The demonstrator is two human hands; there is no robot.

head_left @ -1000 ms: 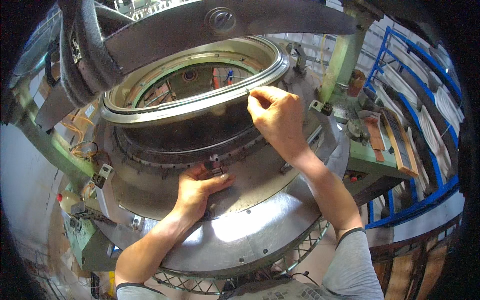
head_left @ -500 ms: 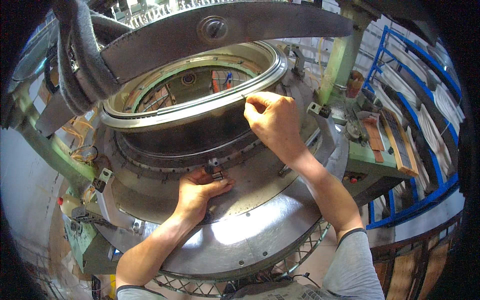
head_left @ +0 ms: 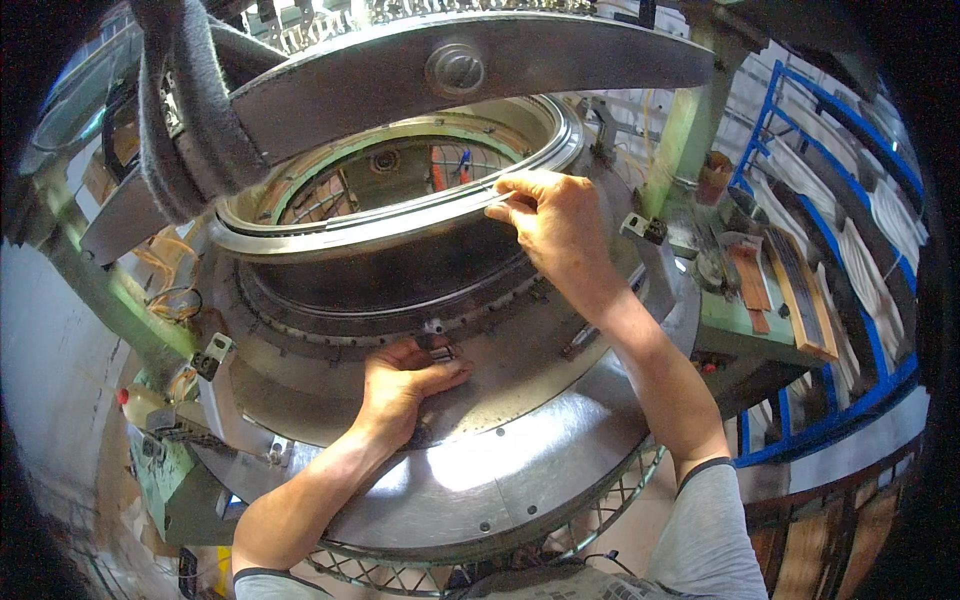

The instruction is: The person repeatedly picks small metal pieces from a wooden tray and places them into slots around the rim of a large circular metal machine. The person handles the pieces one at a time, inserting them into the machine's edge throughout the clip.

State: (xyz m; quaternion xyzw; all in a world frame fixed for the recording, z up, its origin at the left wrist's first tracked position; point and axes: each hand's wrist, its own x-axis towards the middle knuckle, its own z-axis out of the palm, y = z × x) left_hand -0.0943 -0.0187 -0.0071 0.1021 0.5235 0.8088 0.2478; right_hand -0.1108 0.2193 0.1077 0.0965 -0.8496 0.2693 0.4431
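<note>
My right hand (head_left: 562,222) is at the near right rim of the metal cylinder (head_left: 350,236). Its thumb and forefinger pinch a thin, needle-like piece (head_left: 504,198), too small to make out fully. My left hand (head_left: 398,388) is lower, over the sloping ring plate (head_left: 520,375) round the cylinder's foot. Its thumb and fingers close on a small metal block (head_left: 440,353), partly hidden by the fingers. Just beyond that block, a small round metal fitting (head_left: 433,327) shows at the cylinder's base.
A curved dark metal bar (head_left: 350,90) arches over the cylinder, with grey cloth (head_left: 205,120) wrapped round its left part. Green posts (head_left: 685,140) flank the machine. At right, tools and a wooden-framed strip (head_left: 800,290) lie on a green ledge; a blue rack (head_left: 850,410) holds white material.
The view has shifted slightly, moving the machine a little right and down in the picture. My right thumb and forefinger have parted slightly at the rim. My left hand keeps its grip.
</note>
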